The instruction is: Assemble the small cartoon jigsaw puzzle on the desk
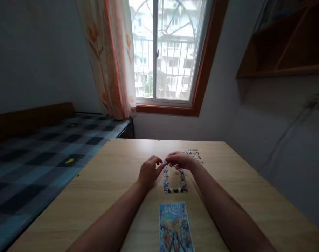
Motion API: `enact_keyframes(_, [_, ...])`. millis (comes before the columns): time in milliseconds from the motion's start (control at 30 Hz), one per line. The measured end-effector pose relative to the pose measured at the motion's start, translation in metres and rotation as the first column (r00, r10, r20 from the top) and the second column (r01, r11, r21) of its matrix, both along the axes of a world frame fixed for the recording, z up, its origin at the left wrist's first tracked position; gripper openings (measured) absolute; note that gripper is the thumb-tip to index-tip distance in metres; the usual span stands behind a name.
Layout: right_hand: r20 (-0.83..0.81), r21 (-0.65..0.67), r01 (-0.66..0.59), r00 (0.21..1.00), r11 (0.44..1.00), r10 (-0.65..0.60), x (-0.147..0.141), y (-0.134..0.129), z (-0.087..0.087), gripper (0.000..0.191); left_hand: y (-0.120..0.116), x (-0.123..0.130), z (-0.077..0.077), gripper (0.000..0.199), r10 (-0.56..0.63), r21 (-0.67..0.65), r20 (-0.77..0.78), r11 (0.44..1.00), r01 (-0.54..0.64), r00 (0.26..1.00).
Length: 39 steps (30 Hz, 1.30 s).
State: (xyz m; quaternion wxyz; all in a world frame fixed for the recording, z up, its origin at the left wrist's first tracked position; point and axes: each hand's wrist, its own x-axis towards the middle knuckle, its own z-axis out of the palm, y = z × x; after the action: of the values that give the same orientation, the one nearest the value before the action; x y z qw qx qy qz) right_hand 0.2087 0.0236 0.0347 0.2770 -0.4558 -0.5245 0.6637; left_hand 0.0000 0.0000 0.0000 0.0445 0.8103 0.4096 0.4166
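Note:
Over the far-left corner of a partly built jigsaw puzzle [166, 185], my left hand [149, 171] and my right hand [182, 161] meet at the fingertips. The puzzle is a rectangular border of joined pieces, with bare tabletop inside it. My right hand is closed in a pinch on what looks like a small puzzle piece, mostly covered by the fingers. Thumb and forefinger of my left hand come together at the same spot; what they hold is too small to make out. Several loose puzzle pieces [193, 153] lie just beyond my right hand.
A colourful picture sheet [175, 227] lies on the wooden table [109, 196], between my forearms. To the left is a bed with a checked cover [43, 157]. A curtained window [172, 63] is ahead, and a wall shelf [280, 52] hangs at the upper right.

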Motion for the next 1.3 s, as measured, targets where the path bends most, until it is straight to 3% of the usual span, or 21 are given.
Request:
enact_keyframes(233, [0.087,-0.067,-0.097,0.991,0.993,0.102,0.008,-0.001,0.001,0.021,0.000,0.001,0.002,0.006,-0.037,-0.041,0.032,0.998,0.038,0.999])
enact_keyframes(500, [0.063,-0.022,0.035,0.997,0.999,-0.033,0.007,0.002,-0.002,0.015,0.000,0.000,0.003,0.008,0.010,-0.053,0.057,0.999,-0.007,0.998])
enact_keyframes(967, [-0.013,-0.020,-0.020,1.000,1.000,0.019,0.003,0.006,-0.017,0.013,0.007,0.003,-0.006,0.008,-0.031,-0.125,-0.026,0.992,0.027,0.999])
enact_keyframes(1300, [0.012,0.028,-0.027,1.000,0.999,0.026,0.000,0.002,-0.018,0.018,0.008,0.003,-0.006,0.013,-0.056,-0.138,0.029,0.989,0.059,0.998])
